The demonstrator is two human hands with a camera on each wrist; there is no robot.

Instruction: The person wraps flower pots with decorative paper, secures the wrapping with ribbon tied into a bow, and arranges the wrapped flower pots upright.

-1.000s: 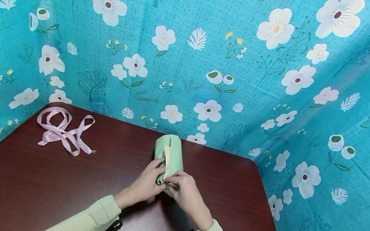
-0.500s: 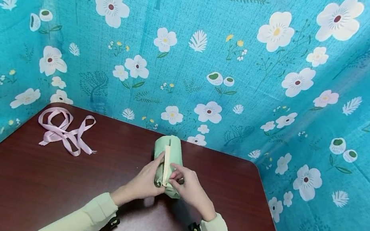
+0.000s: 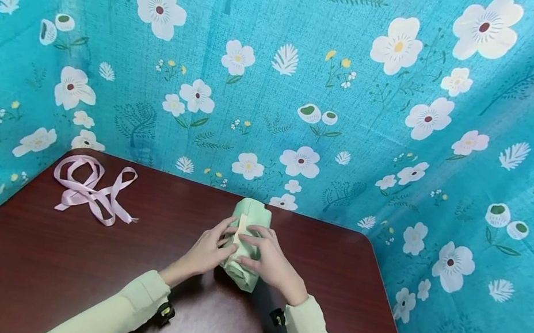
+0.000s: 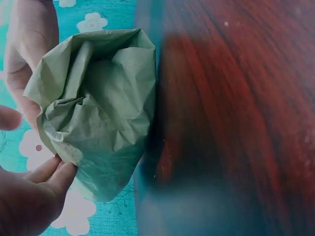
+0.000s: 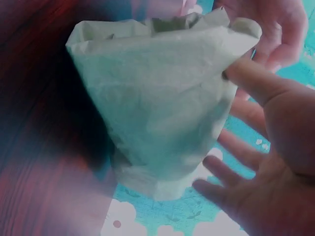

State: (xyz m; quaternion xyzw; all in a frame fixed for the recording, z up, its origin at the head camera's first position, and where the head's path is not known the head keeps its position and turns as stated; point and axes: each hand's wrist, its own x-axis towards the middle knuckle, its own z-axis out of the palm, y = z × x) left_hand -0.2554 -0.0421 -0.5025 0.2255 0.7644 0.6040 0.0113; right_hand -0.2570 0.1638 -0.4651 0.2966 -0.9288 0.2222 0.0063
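Observation:
A bundle wrapped in pale green paper [image 3: 252,209] lies on the dark red-brown table [image 3: 158,254], its near end folded and crumpled. Along the top seam runs a cream strip [image 3: 243,222], partly covered by fingers. My left hand [image 3: 203,249] rests its fingertips on the left side and top of the bundle. From the right, my right hand [image 3: 277,264] lays spread fingers across the top. In the left wrist view the loose paper end [image 4: 106,98] gapes with creased folds. The right wrist view has the right hand's fingers [image 5: 246,152] extended beside the paper.
A pink ribbon [image 3: 73,197] lies loosely looped at the table's back left. Turquoise flowered cloth [image 3: 274,121] hangs behind the table and along both sides. The bundle sits near the back edge. Both forearms wear light sleeves and dark wrist cameras.
The bundle has turned slightly, its far end shifting right. The cream strip, earlier standing up between the fingers, now lies against the paper. My right fingers have gone from pinching to spread.

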